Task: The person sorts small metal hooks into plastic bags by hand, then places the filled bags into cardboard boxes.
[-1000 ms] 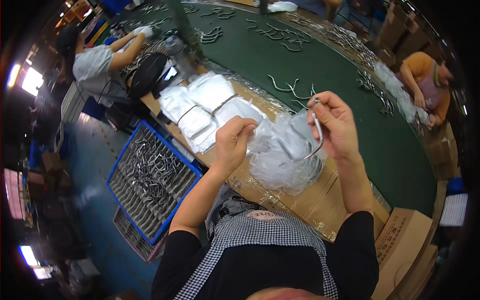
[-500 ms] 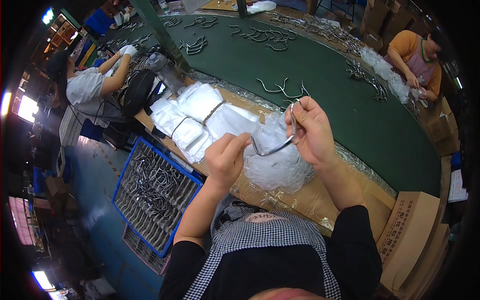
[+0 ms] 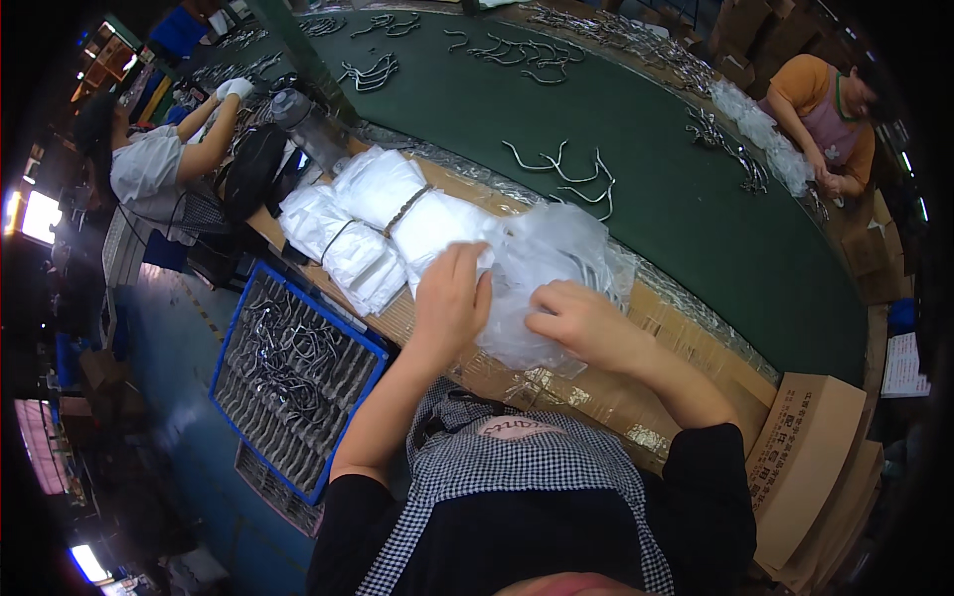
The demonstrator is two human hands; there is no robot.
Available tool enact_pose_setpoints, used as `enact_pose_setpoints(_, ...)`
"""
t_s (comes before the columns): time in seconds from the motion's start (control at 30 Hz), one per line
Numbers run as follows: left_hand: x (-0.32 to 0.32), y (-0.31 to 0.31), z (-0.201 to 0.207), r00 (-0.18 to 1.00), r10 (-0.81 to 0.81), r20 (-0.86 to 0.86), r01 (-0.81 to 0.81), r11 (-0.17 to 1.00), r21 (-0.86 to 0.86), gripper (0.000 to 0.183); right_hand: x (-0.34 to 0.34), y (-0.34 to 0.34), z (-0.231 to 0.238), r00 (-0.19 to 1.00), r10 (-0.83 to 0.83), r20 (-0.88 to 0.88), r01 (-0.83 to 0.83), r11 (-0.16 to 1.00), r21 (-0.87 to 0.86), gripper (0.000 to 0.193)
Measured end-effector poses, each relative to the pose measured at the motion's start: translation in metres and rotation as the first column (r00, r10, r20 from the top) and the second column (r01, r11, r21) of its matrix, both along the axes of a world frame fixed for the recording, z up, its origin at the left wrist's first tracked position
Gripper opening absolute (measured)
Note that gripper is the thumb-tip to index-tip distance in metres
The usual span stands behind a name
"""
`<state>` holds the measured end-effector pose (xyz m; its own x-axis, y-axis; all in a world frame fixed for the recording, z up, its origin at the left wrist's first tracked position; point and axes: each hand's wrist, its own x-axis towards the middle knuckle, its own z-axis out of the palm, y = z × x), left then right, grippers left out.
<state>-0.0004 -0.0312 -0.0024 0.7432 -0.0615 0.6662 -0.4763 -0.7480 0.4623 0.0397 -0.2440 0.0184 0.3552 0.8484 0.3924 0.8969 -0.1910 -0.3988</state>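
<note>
A heap of thin, clear plastic bags (image 3: 532, 253) lies on the cardboard-covered bench in front of me. My left hand (image 3: 452, 300) is at the heap's left side, its fingers closed on the film of a bag. On the near right side, my right hand (image 3: 588, 323) pinches crumpled film between thumb and fingers. Faint grey curved shapes show through the plastic beyond my right hand; whether these are the bent metal piece I cannot tell. Several bent, shiny metal rods (image 3: 566, 174) lie on the green belt just past the bags.
Bundled white bags (image 3: 402, 214) lie left of the heap. A blue-rimmed crate (image 3: 298, 372) of metal pieces stands at lower left. The green belt (image 3: 686, 209) crosses beyond the bench (image 3: 686, 368). Cartons (image 3: 810, 467) stand at right. Co-workers sit at far left and far right.
Half a second ago both hands held a bent metal rod above the bags. Now both are lower, on the plastic film, and the rod no longer shows plainly.
</note>
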Motion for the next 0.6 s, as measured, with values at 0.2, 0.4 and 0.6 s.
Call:
enact_pose_setpoints(0.2,0.030,0.033,-0.084,0.943,0.116,-0.313,-0.046,0.974,0.223,0.021,0.042,0.010,0.020,0.849,0.108,-0.518,0.057,0.955,0.292,0.016)
enact_pose_setpoints(0.4,0.022,0.033,-0.062,0.927,0.195,-0.321,-0.193,0.980,0.040,0.011,0.140,-0.033,-0.073,0.776,-0.564,-0.282,0.575,0.817,-0.052,0.015)
enact_pose_setpoints(0.6,0.005,0.048,-0.026,0.858,0.211,-0.468,-0.297,0.948,-0.118,0.009,0.151,-0.023,-0.106,0.800,-0.554,-0.232,0.494,0.826,-0.270,0.021)
